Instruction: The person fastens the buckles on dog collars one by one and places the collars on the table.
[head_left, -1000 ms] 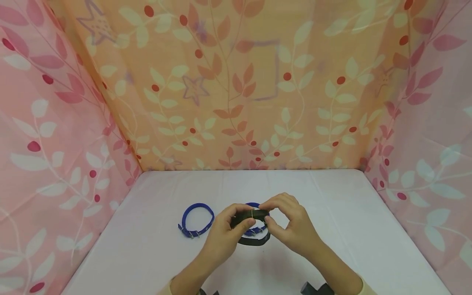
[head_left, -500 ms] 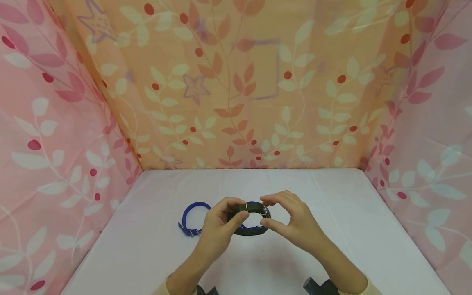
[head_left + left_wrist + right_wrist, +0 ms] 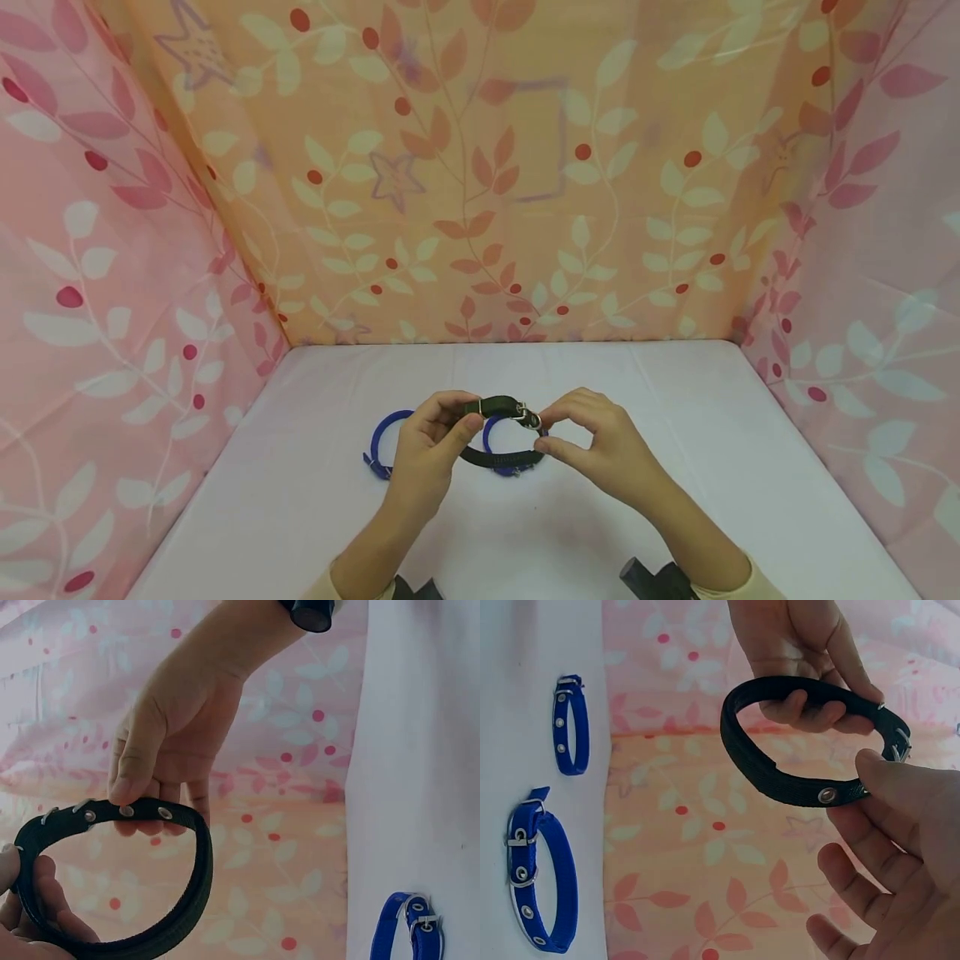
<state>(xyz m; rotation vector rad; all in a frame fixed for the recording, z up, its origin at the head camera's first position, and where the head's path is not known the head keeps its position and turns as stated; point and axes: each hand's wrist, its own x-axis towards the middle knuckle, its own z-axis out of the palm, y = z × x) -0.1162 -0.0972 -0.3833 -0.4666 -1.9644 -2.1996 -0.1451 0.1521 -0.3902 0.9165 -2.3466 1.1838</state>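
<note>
Both hands hold a black buckle collar (image 3: 501, 459), a closed loop with metal eyelets, raised over the table. The left hand (image 3: 423, 454) pinches its left side between thumb and fingers. At the right side, by the metal buckle and ring, the right hand (image 3: 603, 442) pinches the band with thumb and forefinger. In the right wrist view the right hand's (image 3: 907, 847) other fingers spread away from the collar (image 3: 757, 776). Two blue collars (image 3: 564, 862) of the same kind lie buckled on the table; the black one partly covers one of them in the head view.
The white table (image 3: 247, 500) is enclosed by an orange leaf-patterned cloth (image 3: 465, 167) at the back and pink cloth (image 3: 97, 275) at the sides. Dark devices (image 3: 656, 579) show at the wrists. The left blue collar (image 3: 381, 433) sits partly behind the left hand.
The black collar has risen and shifted slightly left with the left hand, turning so its buckle and ring now show near the right fingers. The blue collars have stayed in place.
</note>
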